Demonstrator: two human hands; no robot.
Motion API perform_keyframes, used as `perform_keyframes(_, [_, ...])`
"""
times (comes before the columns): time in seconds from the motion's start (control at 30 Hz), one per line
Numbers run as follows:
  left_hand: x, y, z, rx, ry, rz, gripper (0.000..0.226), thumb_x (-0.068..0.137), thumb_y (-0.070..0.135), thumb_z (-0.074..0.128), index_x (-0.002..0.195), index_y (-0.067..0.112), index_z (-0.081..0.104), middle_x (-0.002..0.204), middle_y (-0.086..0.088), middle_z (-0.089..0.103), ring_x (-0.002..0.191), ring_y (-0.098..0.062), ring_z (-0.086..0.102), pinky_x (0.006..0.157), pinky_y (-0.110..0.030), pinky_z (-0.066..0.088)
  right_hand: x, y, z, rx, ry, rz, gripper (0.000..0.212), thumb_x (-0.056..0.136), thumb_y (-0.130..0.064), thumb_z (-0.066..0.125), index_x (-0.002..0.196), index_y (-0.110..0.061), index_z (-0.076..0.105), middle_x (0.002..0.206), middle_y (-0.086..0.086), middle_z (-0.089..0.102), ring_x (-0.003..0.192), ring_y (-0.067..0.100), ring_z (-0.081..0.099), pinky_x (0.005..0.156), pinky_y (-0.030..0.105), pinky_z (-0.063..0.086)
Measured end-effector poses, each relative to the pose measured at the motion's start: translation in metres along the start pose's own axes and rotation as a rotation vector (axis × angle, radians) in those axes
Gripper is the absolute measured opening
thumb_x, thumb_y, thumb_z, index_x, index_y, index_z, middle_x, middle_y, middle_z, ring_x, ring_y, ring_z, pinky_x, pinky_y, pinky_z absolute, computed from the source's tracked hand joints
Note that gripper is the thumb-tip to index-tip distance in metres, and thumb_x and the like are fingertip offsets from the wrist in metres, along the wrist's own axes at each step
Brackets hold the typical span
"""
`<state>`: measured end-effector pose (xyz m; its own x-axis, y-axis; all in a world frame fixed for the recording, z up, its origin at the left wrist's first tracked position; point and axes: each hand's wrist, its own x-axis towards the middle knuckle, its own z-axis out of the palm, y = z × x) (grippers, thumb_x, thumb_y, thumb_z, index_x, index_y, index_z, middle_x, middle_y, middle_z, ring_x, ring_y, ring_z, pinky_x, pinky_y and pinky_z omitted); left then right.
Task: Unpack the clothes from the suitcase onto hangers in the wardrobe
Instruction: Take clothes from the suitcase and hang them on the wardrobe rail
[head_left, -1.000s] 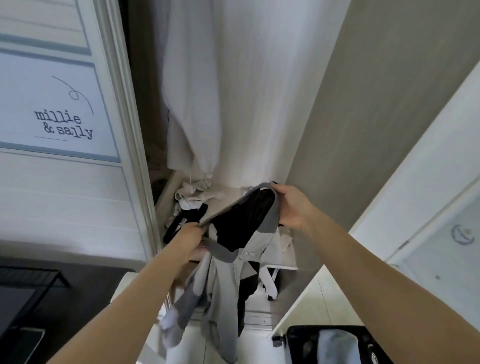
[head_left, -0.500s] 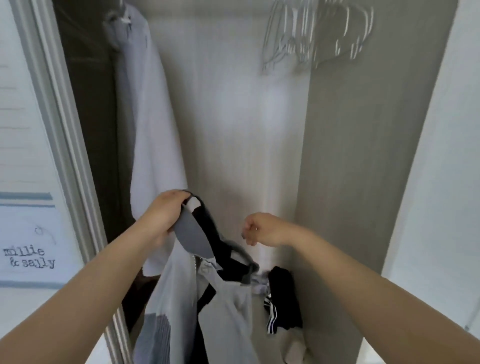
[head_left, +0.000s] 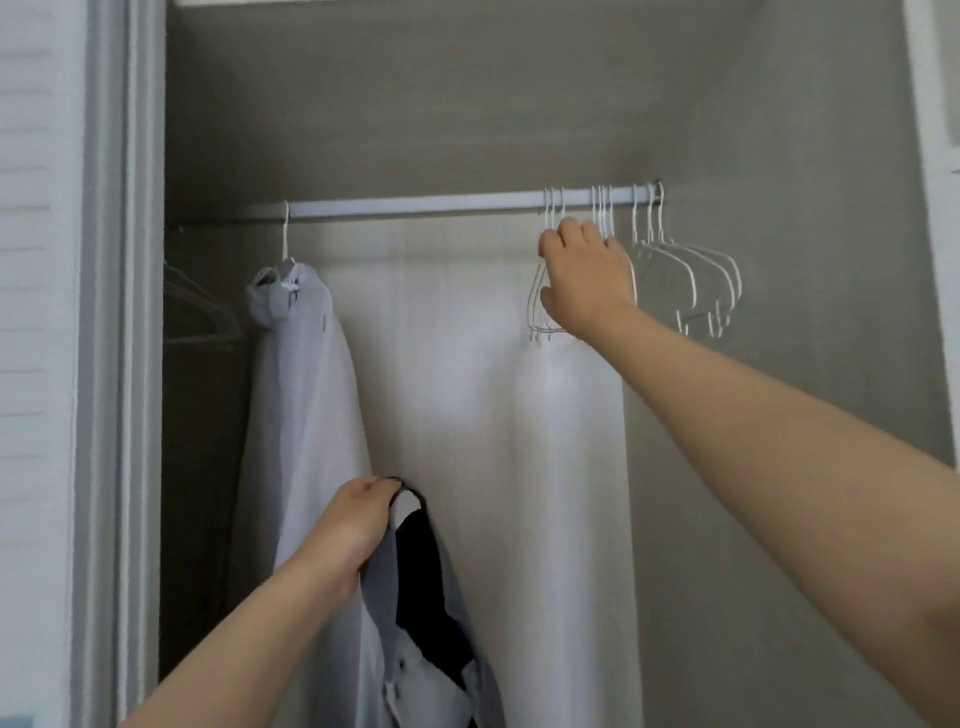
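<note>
Wardrobe holds 1 rail, approx. 8 bare white hangers at its right end (hooks blur, so not exact), 1 loaded hanger w/ 1 pale shirt, some dark hangers in shadow, no. unclear, plus 1 grey-and-black garment & 2 hands: left hand, right hand.

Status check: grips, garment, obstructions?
Left grip holds the grey-black garment low. Right grip pinches a white hanger on the rail. Hung shirt far left, clear.
</note>
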<state>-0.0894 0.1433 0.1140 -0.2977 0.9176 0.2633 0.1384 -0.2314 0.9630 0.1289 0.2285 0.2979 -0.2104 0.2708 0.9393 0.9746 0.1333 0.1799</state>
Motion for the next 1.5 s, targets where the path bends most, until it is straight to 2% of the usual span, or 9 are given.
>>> perform_keyframes(0.23, [0.029, 0.019, -0.007, -0.026, 0.019, 0.014, 0.024, 0.097, 0.016, 0.047, 0.093, 0.003, 0.066, 0.086, -0.016, 0.067, 0.076, -0.026, 0.063, 0.065, -0.027, 0.049, 0.028, 0.008, 0.011, -0.102, -0.191, 0.165, 0.038, 0.082, 0.011, 0.055, 0.119, 0.003, 0.051, 0.126, 0.019, 0.044, 0.112, 0.033, 0.05, 0.081, 0.037, 0.046])
perform_keyframes(0.4, [0.038, 0.032, -0.013, -0.042, 0.024, 0.028, 0.028, 0.099, 0.016, 0.045, 0.078, 0.009, 0.062, 0.077, -0.011, 0.064, 0.07, -0.023, 0.059, 0.061, -0.025, 0.046, 0.038, -0.008, 0.02, -0.137, -0.261, 0.26, 0.037, 0.086, -0.003, 0.053, 0.122, 0.003, 0.049, 0.131, 0.021, 0.038, 0.119, 0.032, 0.043, 0.099, 0.036, 0.037])
perform_keyframes(0.8, [0.043, 0.02, -0.038, -0.033, 0.071, -0.013, 0.029, 0.099, 0.017, 0.044, 0.075, 0.009, 0.059, 0.076, -0.012, 0.062, 0.069, -0.024, 0.058, 0.059, -0.026, 0.045, 0.05, -0.053, 0.032, -0.094, -0.005, 0.131, 0.034, 0.074, 0.001, 0.054, 0.107, -0.006, 0.049, 0.098, 0.009, 0.061, 0.11, 0.027, 0.044, 0.088, 0.037, 0.029])
perform_keyframes(0.93, [0.039, 0.011, -0.046, -0.051, 0.099, -0.036, 0.03, 0.099, 0.016, 0.045, 0.073, 0.009, 0.057, 0.075, -0.013, 0.061, 0.067, -0.024, 0.056, 0.057, -0.026, 0.043, 0.028, -0.076, 0.042, 0.37, 0.038, 0.324, 0.034, 0.083, 0.009, 0.042, 0.114, -0.003, 0.047, 0.104, 0.013, 0.061, 0.091, 0.034, 0.059, 0.066, 0.034, 0.034])
perform_keyframes(1.03, [0.036, 0.004, -0.049, -0.062, 0.11, -0.061, 0.029, 0.1, 0.017, 0.046, 0.074, 0.01, 0.056, 0.077, -0.012, 0.061, 0.068, -0.025, 0.056, 0.058, -0.025, 0.044, 0.005, -0.096, 0.057, 0.687, 0.085, 0.53, 0.042, 0.088, 0.007, 0.035, 0.126, -0.007, 0.045, 0.108, 0.01, 0.06, 0.093, 0.032, 0.06, 0.068, 0.035, 0.04])
perform_keyframes(1.13, [0.033, -0.005, -0.053, -0.079, 0.125, -0.076, 0.029, 0.098, 0.015, 0.048, 0.072, 0.009, 0.059, 0.071, -0.012, 0.062, 0.066, -0.025, 0.057, 0.06, -0.026, 0.045, -0.029, -0.118, 0.074, 0.99, 0.137, 0.559, 0.055, 0.087, 0.007, 0.033, 0.136, -0.018, 0.037, 0.095, -0.002, 0.055, 0.083, 0.025, 0.062, 0.068, 0.038, 0.051])
perform_keyframes(1.23, [0.03, -0.013, -0.056, -0.078, 0.13, -0.084, 0.029, 0.098, 0.014, 0.048, 0.072, 0.009, 0.06, 0.066, -0.012, 0.063, 0.065, -0.025, 0.058, 0.06, -0.027, 0.046, -0.078, -0.137, 0.083, 1.152, 0.138, 0.558, 0.062, 0.082, 0.013, 0.031, 0.132, -0.023, 0.036, 0.096, -0.007, 0.055, 0.078, 0.017, 0.06, 0.061, 0.023, 0.042])
perform_keyframes(1.33, [0.026, -0.028, -0.06, -0.055, 0.135, -0.108, 0.028, 0.099, 0.016, 0.047, 0.073, 0.011, 0.059, 0.076, -0.012, 0.062, 0.069, -0.025, 0.058, 0.063, -0.027, 0.046, -0.124, -0.157, 0.095, 1.38, -0.076, 0.645, 0.055, 0.085, 0.009, 0.04, 0.129, -0.023, 0.034, 0.101, -0.002, 0.06, 0.084, 0.02, 0.064, 0.058, 0.018, 0.044])
perform_keyframes(1.5, [0.021, -0.054, -0.06, -0.025, 0.108, -0.152, 0.024, 0.1, 0.019, 0.046, 0.082, 0.012, 0.06, 0.088, -0.013, 0.064, 0.077, -0.024, 0.059, 0.067, -0.027, 0.048, -0.161, -0.172, 0.108, 1.496, -0.367, 0.768, 0.04, 0.087, -0.01, 0.058, 0.123, -0.019, 0.046, 0.077, 0.002, 0.058, 0.062, 0.019, 0.058, 0.063, 0.029, 0.047])
